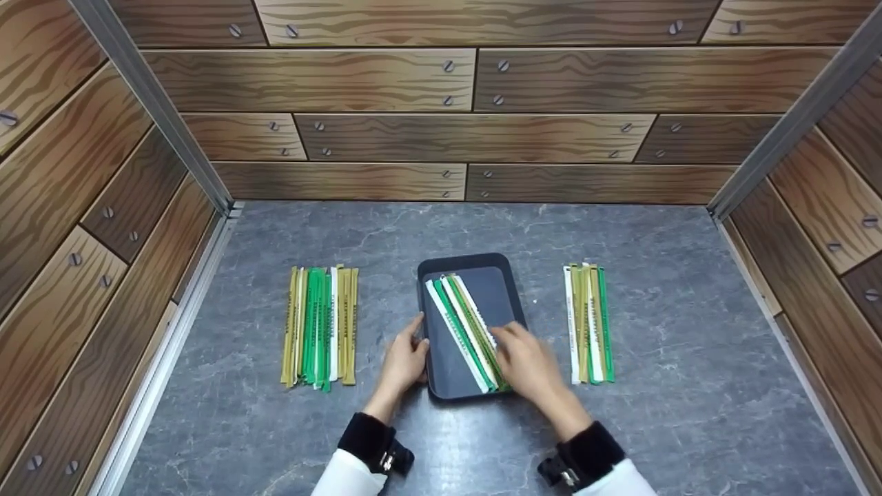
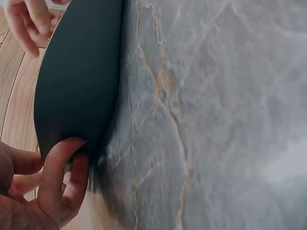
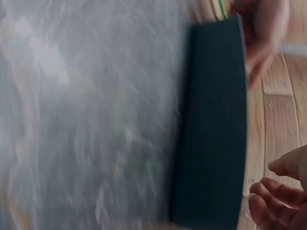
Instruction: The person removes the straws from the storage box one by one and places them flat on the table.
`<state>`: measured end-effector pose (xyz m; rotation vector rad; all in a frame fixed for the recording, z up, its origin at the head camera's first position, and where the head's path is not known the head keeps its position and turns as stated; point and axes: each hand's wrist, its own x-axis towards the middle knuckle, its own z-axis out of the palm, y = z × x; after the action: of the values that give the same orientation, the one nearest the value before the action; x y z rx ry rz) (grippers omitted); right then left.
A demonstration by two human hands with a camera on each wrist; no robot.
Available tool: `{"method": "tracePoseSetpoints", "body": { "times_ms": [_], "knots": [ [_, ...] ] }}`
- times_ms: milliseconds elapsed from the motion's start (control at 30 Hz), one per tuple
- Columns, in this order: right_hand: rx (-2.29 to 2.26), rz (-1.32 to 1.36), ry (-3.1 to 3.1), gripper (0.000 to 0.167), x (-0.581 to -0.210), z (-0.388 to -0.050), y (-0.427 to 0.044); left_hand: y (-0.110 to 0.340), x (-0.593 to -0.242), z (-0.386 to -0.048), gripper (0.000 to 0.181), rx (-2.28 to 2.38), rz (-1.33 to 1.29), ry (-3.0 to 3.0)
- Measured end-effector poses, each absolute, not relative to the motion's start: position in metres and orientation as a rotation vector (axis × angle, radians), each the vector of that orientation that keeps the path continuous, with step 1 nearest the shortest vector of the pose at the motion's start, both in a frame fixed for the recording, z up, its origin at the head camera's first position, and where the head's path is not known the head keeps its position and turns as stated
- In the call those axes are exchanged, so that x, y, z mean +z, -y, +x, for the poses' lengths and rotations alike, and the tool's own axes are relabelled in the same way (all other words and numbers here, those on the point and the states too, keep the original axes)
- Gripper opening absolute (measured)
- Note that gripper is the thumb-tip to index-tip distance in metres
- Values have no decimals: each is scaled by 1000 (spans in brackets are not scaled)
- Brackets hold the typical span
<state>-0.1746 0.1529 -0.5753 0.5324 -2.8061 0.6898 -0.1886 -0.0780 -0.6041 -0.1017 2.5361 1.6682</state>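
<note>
A dark rectangular tray [image 1: 444, 365] stands in the middle of the table. Slanting across its floor lies a row of long, thin stick packets [image 1: 460, 324] in white, green and gold. My left hand [image 1: 403, 358] grips the tray's left side near the front; in the left wrist view its fingers [image 2: 55, 167] press the outer wall. Over the tray's right side is my right hand [image 1: 527, 362], blurred, beside the packets. In the right wrist view its loosely bent fingers [image 3: 278, 201] show nothing between them and the thumb.
A wider group of gold, green and white stick packets [image 1: 320, 327] lies to the left of the tray. To the right lies a narrower group of stick packets [image 1: 589, 324]. Wood-patterned walls [image 1: 386, 138] enclose the grey marbled table [image 1: 661, 413] at the back and sides.
</note>
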Motion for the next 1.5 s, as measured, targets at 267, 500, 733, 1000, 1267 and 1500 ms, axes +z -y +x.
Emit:
{"method": "tracePoseSetpoints", "body": {
  "times_ms": [267,500,733,1000,1267,1500],
  "knots": [
    [514,573,2873,38,-591,-177,-138,76,-606,-188,56,1746,-107,-2494],
    [468,456,2830,31,-594,-181,-138,77,-606,-188,54,1767,-102,-2476],
    [398,388,2896,37,-599,-182,-141,76,-604,-190,55,1756,-108,-2462],
    [465,413,2867,28,-600,-184,-141,78,-604,-190,56,1754,-111,-2426],
    [539,400,2860,37,-599,-185,-142,78,-603,-191,56,1730,-136,-2448],
    [522,378,2862,42,-595,-185,-145,78,-603,-192,56,1706,-137,-2451]
  ]
}}
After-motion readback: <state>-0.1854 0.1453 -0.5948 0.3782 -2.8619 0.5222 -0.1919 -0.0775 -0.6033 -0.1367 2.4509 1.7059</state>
